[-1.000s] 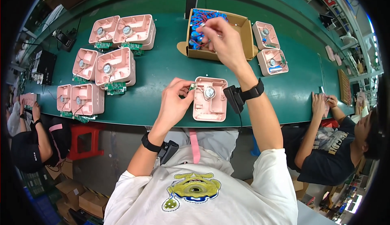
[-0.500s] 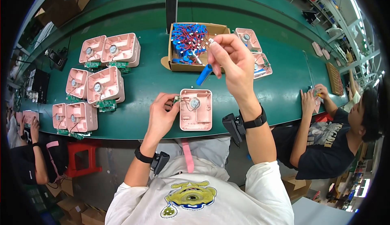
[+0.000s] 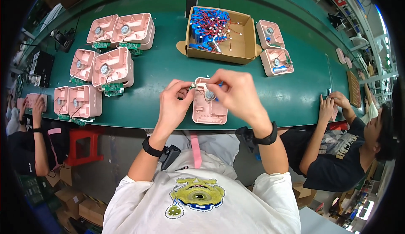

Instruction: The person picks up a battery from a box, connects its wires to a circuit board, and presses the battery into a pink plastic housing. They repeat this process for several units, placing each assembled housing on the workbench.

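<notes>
In front of me a pink plastic housing (image 3: 201,115) lies on the green bench, its hollow side up, with a round silver speaker (image 3: 209,94) inside. My left hand (image 3: 174,103) is at its upper left edge, thumb and fingers pinching a small circuit board (image 3: 193,85) wired to the housing. Above the housing's upper right, my right hand (image 3: 238,92) is closed in a pinch near the board, on the lead of a blue cylindrical battery. That battery is mostly hidden behind the right hand; only a bit of blue shows. The tiny plug at the fingertips is too small to make out.
Beyond my hands stands a cardboard box (image 3: 228,56) of blue batteries with red and black leads. Stacked pink housings (image 3: 114,75) with green boards fill the left side. Two more housings (image 3: 276,63) sit right of the box. A co-worker (image 3: 337,149) works at the right.
My right hand has come down from beside the battery box to the pink housing, bringing the battery and its lead close to the board in my left hand. The view has shifted somewhat.
</notes>
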The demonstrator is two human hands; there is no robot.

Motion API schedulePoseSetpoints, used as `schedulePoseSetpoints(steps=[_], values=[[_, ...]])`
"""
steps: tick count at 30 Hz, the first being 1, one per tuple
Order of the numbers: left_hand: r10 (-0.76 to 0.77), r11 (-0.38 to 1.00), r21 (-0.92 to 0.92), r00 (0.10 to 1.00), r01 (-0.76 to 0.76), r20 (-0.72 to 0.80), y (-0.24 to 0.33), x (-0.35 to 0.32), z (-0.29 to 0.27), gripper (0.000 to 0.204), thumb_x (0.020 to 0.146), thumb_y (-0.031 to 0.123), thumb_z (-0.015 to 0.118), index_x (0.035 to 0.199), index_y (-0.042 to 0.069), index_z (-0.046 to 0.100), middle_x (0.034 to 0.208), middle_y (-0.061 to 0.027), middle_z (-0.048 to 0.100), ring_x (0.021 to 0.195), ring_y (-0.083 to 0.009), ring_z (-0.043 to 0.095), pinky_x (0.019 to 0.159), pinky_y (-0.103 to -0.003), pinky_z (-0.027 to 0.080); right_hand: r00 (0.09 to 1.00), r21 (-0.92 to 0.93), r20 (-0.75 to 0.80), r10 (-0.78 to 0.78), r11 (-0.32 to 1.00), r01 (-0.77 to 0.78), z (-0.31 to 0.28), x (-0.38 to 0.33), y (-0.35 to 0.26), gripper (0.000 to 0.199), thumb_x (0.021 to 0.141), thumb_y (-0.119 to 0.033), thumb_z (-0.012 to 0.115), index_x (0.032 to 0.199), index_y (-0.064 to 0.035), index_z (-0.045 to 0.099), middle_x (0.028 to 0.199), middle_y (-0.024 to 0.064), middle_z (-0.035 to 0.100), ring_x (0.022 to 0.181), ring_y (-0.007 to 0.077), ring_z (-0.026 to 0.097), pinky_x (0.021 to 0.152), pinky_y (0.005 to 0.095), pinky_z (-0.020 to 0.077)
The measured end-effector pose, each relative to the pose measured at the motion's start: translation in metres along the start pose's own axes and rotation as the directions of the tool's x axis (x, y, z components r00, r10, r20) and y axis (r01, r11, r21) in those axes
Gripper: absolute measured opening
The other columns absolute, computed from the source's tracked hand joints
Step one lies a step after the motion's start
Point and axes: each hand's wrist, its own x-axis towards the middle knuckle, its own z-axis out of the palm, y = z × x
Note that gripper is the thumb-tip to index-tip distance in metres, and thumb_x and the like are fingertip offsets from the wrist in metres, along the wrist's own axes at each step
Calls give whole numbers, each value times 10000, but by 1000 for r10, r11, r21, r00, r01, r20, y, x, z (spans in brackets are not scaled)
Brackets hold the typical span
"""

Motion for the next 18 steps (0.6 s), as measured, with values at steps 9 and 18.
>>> schedulePoseSetpoints(steps=[9, 18], values=[[101, 967, 228, 993, -111, 52, 27, 5, -2, 187, 877, 13, 762, 1053, -52, 770, 907, -96, 664, 704, -151, 583, 645, -316, 496, 885, -452, -62, -461, 804, 387, 40, -17, 29, 120, 806, -18, 769, 827, -58, 658, 744, 66, 633, 670, 240, 660, 561, 389, 516], [194, 922, 304, 965, -242, 179, 32, 15, -5, 210, 860, 22, 742, 1051, -63, 768, 884, -109, 648, 656, -195, 538, 620, -344, 463, 853, -479, -22, -522, 755, 449, 38, -19, 38, 157, 752, -22, 781, 806, -65, 640, 731, 53, 608, 658, 221, 642, 556, 369, 503]])
